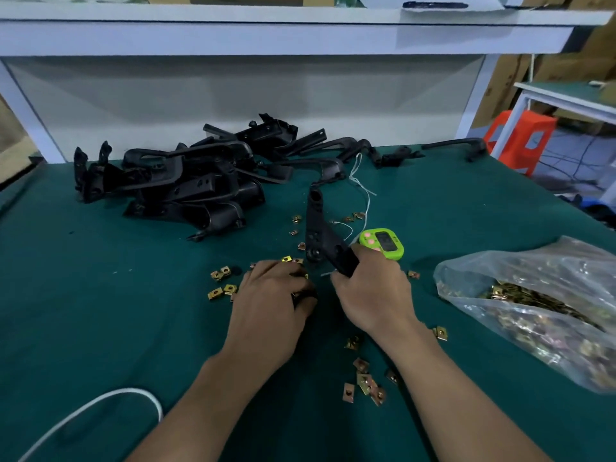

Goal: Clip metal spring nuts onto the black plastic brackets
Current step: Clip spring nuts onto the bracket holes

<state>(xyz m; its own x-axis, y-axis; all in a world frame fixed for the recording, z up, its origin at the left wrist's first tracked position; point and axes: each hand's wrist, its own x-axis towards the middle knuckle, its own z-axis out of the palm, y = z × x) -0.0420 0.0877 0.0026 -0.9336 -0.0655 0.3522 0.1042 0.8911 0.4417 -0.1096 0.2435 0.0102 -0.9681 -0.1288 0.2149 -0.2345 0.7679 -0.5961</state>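
green tabletop [116, 311]: right hand [373, 291] clamps a bracket [320, 228]; cannot tell whether left hand [270, 295] holds anything.

The left hand [273, 295] lies palm down over scattered spring nuts [223, 281], fingertips tucked under, so whether it pinches one cannot be told. The right hand [373, 295] covers the near end of the black bracket [316, 228] and part of the green timer [386, 243], whose display is too blurred to read. The plastic bag [500, 268] of nuts runs off the right edge, the white cable [126, 390] off the bottom.
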